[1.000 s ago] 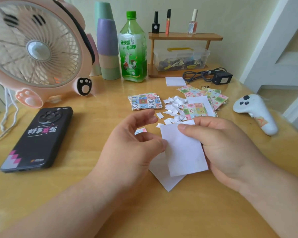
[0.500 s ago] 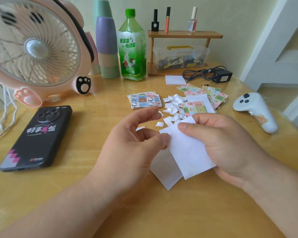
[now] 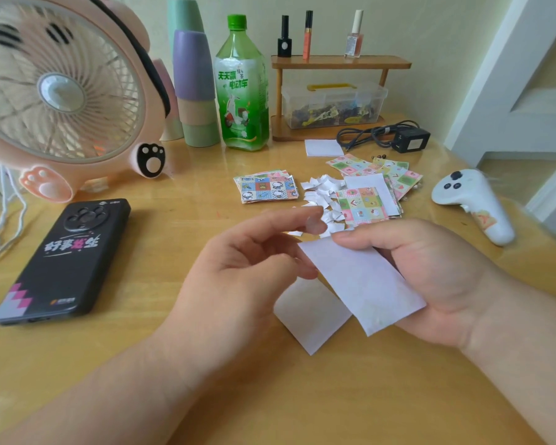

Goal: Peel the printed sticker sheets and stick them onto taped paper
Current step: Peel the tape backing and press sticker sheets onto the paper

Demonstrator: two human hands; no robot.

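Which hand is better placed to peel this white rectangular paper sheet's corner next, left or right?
Left, probably. The right hand grips the white rectangular paper sheet by its top edge, steadying it, while the left hand has its thumb right at the sheet's free left edge.

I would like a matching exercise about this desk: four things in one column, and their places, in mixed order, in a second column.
1 phone
2 green bottle
3 white controller
4 white sheet

a in the right hand
b at the table's right side
c between the cups and the wooden shelf
d flat, in front of the fan

Pairs: 1-d, 2-c, 3-b, 4-a
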